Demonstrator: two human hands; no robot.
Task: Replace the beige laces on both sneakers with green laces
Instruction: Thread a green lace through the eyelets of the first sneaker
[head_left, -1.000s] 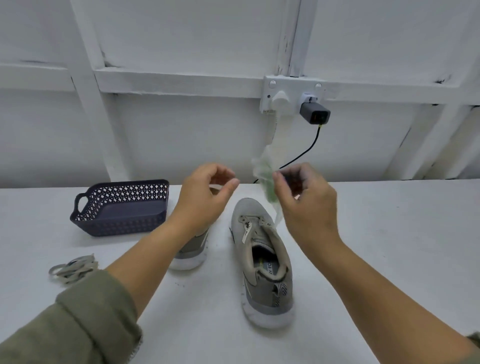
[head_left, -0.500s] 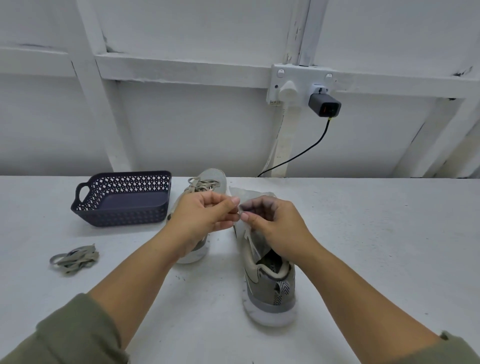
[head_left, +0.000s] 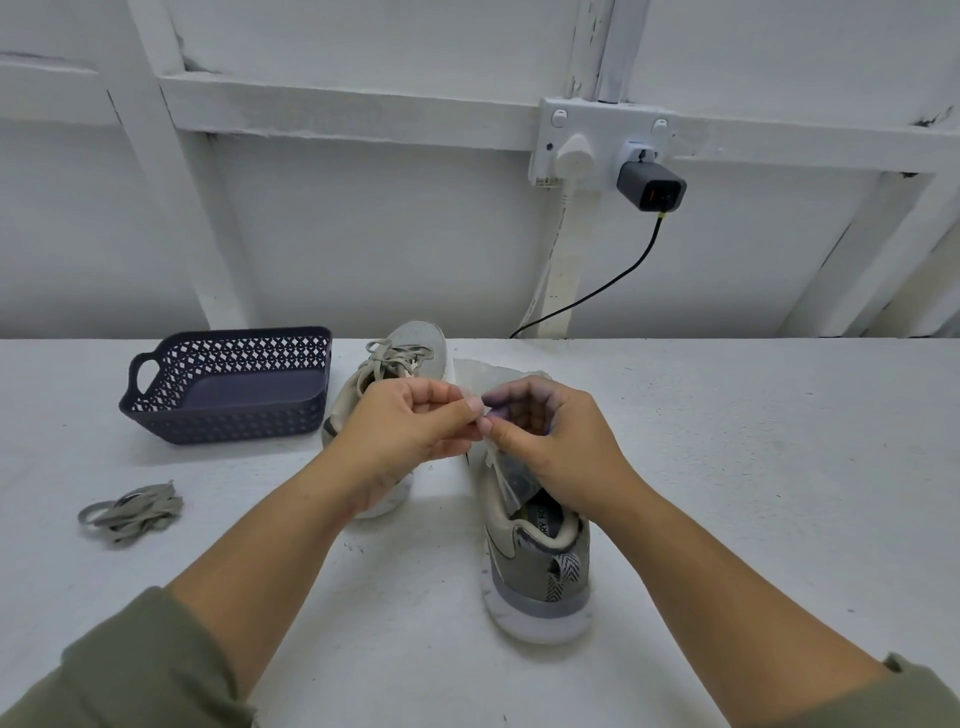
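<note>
**A:** Fingers?

**B:** Both hands are pinching. The left hand (head_left: 410, 421) fingers (head_left: 467, 410) and right hand (head_left: 550, 441) fingers (head_left: 491, 425) meet tip to tip on the edge of a clear plastic packet (head_left: 493, 371), just above the near sneaker (head_left: 540, 571). The other fingers are curled.

**A:** Green laces?

**B:** No green visible. The packet is cloudy and mostly behind the right hand, so I can't tell what's in it. My guess is the green laces are inside and the current step is opening it.

**A:** Sneakers?

**B:** Near sneaker is on the right, heel toward the camera, no lace in it. Far sneaker (head_left: 415, 338) is on the left, partly behind the left hand, with beige laces (head_left: 395, 356) still threaded. A loose beige lace bundle (head_left: 130, 512) lies on the tabletop (head_left: 753, 467), far left. Looks like one shoe is stripped and none relaced.

**A:** Risks?

**B:** Thin film and a small pinch.
- An uneven pull could rip the packet wide and dump the contents on the sneaker or tabletop.
- The fingers could slip, and then nothing opens.
- The packet's lower end hangs over the shoe opening and could snag there.

**A:** Containers?

**B:** There's a dark lattice basket (head_left: 223, 421) back left, just beside the far sneaker. Only its own floor shows, and no lace is in it. The packet is the other container, contents unclear.
</note>
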